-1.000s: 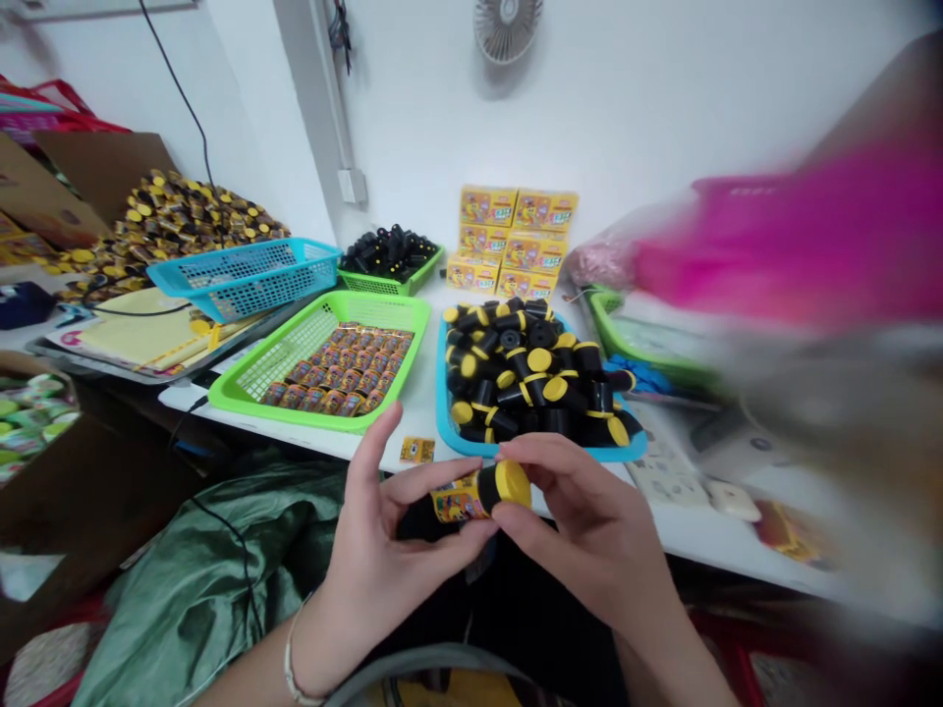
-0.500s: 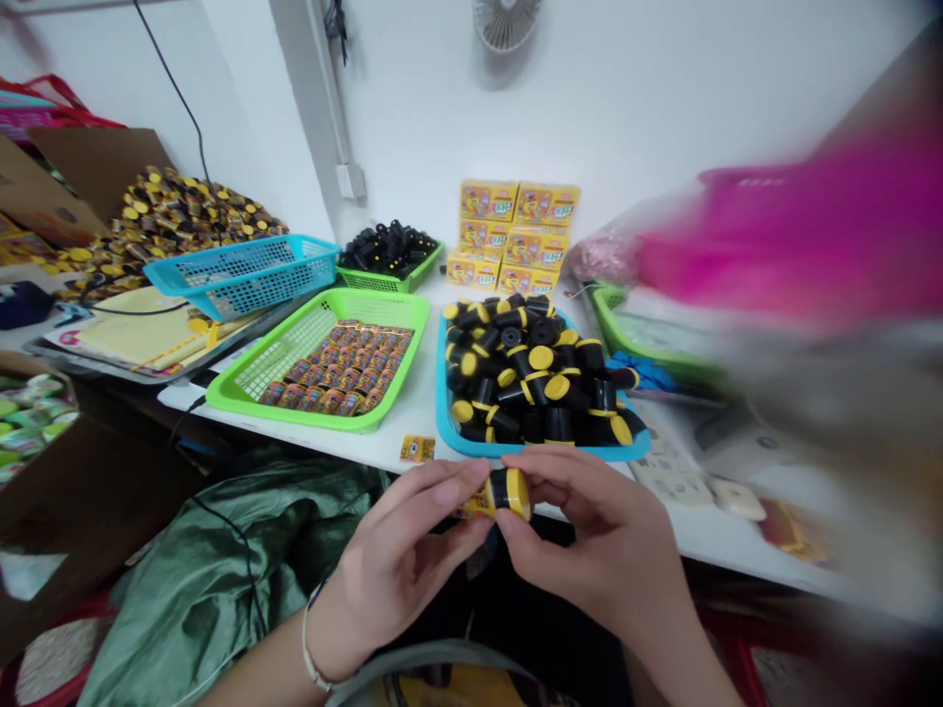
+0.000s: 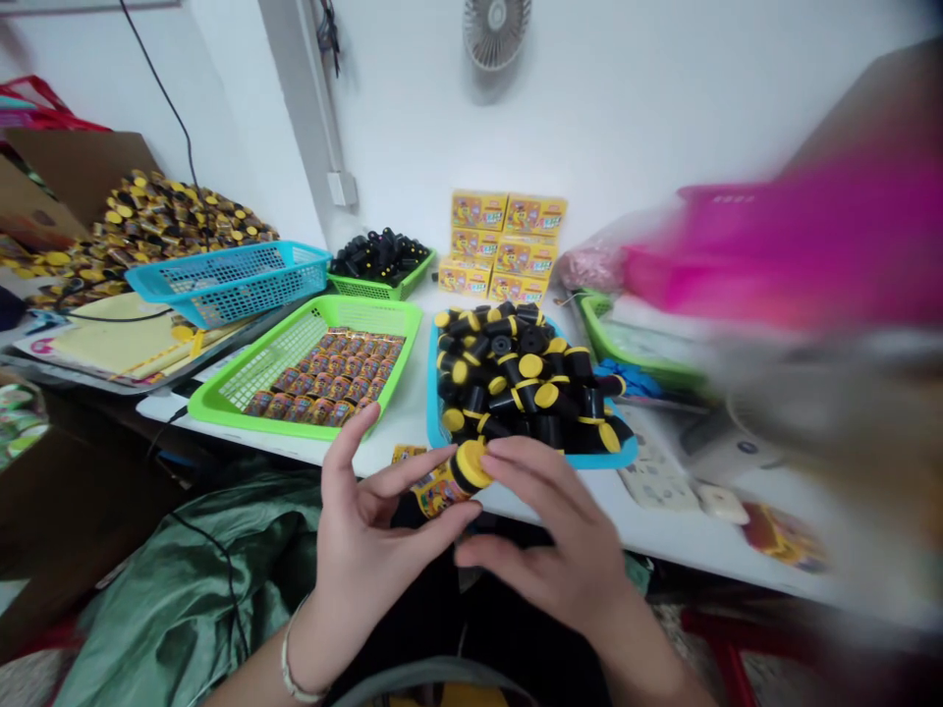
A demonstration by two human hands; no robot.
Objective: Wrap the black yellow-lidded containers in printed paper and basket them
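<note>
Between thumb and fingers, my left hand (image 3: 366, 535) grips a small black canister (image 3: 445, 485) with a yellow lid and a colourful yellow label around its side. It is tilted, lid up and to the right. My right hand (image 3: 552, 535) is open, thumb apart from the fingers, with its fingertips at the lid's right edge; whether they touch it I cannot tell. Just behind the canister, a small yellow label card (image 3: 408, 453) lies at the table edge, partly hidden. Beyond my hands, a blue basket (image 3: 434, 393) holds many unlabelled black canisters with yellow lids.
Left of it, a green basket (image 3: 221, 417) contains rows of labelled rolls. Further back are a blue basket (image 3: 228, 285), a green basket of black parts (image 3: 383, 253) and stacked yellow boxes (image 3: 508, 245). A blurred pink shape (image 3: 796, 255) fills the right side.
My right thumb and fingers have let go and spread apart. The canister has tilted lid-up in my left hand, showing its label, and my left index finger has lifted.
</note>
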